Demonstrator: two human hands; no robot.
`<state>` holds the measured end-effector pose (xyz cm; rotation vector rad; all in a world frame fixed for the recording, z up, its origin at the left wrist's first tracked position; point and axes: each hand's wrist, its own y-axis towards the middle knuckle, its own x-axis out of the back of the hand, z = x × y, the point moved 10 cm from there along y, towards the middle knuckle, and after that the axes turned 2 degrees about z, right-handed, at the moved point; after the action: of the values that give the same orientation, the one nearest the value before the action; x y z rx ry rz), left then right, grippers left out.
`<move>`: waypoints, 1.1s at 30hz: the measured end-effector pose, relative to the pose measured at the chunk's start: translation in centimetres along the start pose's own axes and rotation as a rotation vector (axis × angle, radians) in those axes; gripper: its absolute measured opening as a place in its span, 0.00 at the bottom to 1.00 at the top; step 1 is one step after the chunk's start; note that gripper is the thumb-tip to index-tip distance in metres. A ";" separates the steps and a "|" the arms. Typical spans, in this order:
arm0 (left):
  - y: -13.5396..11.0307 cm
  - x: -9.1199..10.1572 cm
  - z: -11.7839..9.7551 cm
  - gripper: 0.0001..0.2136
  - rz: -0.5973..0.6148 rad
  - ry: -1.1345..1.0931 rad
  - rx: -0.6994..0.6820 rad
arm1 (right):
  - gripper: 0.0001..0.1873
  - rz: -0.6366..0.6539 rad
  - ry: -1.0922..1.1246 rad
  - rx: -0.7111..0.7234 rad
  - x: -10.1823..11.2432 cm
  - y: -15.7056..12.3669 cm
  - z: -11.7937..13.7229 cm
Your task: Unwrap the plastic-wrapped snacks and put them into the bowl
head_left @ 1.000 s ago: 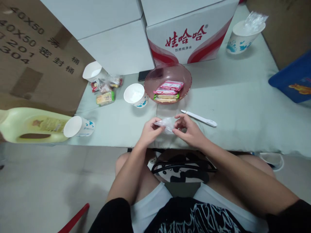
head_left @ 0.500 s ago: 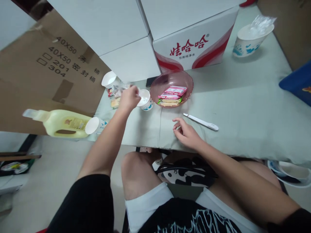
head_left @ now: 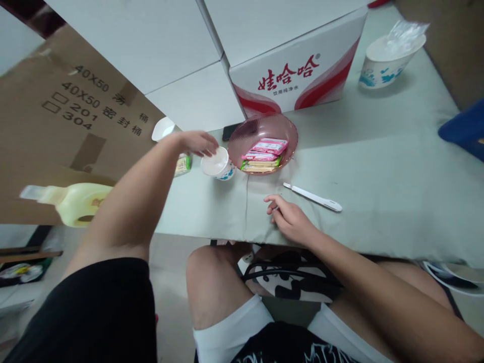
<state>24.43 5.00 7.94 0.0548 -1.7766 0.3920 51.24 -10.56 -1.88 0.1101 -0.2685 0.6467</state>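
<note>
Paper cup (head_left: 226, 173), blue-patterned, standing on the pale green tabletop (head_left: 363, 166) just left of the pink glass bowl (head_left: 260, 123). Left hand (head_left: 197, 143) at the cup's far-left rim, fingers loosely bent and slightly apart; contact with the rim cannot be told. Right hand (head_left: 290, 220), fingers half-curled and parted, near the slim white tool (head_left: 314, 197). Bowl contents: pink packets (head_left: 269, 146) and green-edged packets (head_left: 260, 165).

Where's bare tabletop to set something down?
Widest: right of the white tool, below the far-right cup, left of the blue item. Smaller: between the near paper cup and table edge, left of the right hand. Crowded: around the left hand, by that cup, pink bowl and snack packet.
</note>
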 end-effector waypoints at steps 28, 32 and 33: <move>5.0 5.6 8.9 0.12 -0.550 0.059 -0.008 | 0.15 0.021 -0.207 0.088 -0.7 0.1 0.4; 3.1 8.1 10.4 0.14 -0.608 -0.511 0.039 | 0.15 0.036 -0.227 0.074 -1.1 0.0 0.1; 2.5 8.4 10.8 0.15 -0.606 -0.685 0.042 | 0.16 0.036 -0.227 0.074 -1.1 0.0 0.1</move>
<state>11.59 5.60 13.34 0.8194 -2.2950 -0.0499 50.38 -11.26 -2.08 0.2509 -0.4662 0.6804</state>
